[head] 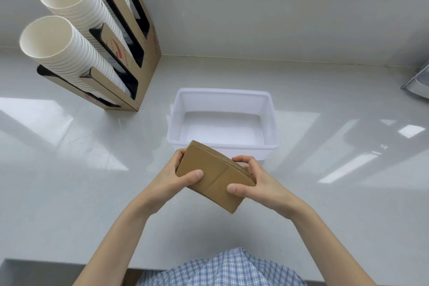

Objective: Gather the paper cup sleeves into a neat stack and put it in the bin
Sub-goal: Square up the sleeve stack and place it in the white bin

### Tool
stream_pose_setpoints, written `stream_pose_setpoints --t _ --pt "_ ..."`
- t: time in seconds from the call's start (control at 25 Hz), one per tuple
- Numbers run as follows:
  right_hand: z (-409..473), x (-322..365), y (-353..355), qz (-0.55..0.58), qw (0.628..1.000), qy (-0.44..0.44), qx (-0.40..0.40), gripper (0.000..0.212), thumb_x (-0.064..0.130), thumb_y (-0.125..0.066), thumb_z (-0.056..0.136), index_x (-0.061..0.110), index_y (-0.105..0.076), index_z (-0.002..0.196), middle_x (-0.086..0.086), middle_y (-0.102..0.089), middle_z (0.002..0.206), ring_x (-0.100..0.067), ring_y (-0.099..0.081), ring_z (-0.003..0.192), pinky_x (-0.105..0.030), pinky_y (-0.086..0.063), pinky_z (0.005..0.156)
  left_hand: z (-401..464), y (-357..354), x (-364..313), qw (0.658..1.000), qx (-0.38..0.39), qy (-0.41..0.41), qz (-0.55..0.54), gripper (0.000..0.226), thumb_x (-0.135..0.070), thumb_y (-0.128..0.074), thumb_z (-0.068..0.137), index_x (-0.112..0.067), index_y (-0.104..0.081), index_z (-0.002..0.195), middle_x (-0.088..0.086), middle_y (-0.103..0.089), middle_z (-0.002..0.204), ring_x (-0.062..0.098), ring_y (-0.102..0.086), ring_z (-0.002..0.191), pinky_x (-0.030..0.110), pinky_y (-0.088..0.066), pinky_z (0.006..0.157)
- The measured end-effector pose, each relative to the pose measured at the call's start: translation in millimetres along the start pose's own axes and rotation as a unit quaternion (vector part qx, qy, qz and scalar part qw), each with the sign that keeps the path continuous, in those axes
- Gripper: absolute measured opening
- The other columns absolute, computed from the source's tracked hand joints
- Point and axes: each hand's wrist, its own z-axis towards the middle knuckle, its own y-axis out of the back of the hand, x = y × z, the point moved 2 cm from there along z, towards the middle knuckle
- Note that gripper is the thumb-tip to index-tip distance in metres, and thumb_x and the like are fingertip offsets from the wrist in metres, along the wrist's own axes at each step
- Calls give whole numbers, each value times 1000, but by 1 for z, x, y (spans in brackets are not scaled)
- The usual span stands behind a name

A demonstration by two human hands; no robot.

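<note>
From the head view, the left hand and right hand grip the brown sleeve stack by its ends, above the counter just before the empty white bin. The stack looks light, and the loose sheets would likely fan; pinching both ends squarely should keep it neat.

Left hand, right hand clasped

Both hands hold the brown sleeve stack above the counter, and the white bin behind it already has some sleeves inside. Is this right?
Not quite. The head view shows the white bin is empty; no sleeves lie inside it. The rest holds: the left hand and right hand hold the brown sleeve stack above the counter, with the bin behind it.
</note>
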Motion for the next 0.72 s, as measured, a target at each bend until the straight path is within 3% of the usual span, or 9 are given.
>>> stream_pose_setpoints --t 0.12,0.28,0.48,0.72 --pt "3 12 4 -33 999 -3 6 64 59 -63 49 39 -42 107 13 -54 114 2 -56 103 -18 -45 82 -1 4 -6 1000 7 1 15 68 -47 -64 50 -29 -46 113 -4 -59 111 -6 -61 89 10 -48 72" --pt "8 26 -3 -101 993 7 60 77 54 -64 63 38 -32 130 11 -55 121 -8 -58 109 -30 -49 93 -1 1 -13 998 42 0 52 68 -47 -65 50 -30 -45 113 -1 -60 111 2 -61 94 15 -50 73" --pt "14 33 -6 -86 995 25 41 64 46 -64 66 38 -39 125 5 -59 116 -9 -62 100 -22 -50 80 4 5 -24 997 41 -1 69 62 -48 -64 50 -37 -45 108 -7 -59 109 -8 -60 87 10 -48 69" --pt "24 46 2 -69 997 25 5 65 47 -64 63 30 -43 123 1 -62 107 -10 -64 91 -21 -48 72 15 13 -38 997 19 -20 79 58 -54 -62 54 -46 -46 109 -11 -57 117 -1 -58 100 13 -48 79"
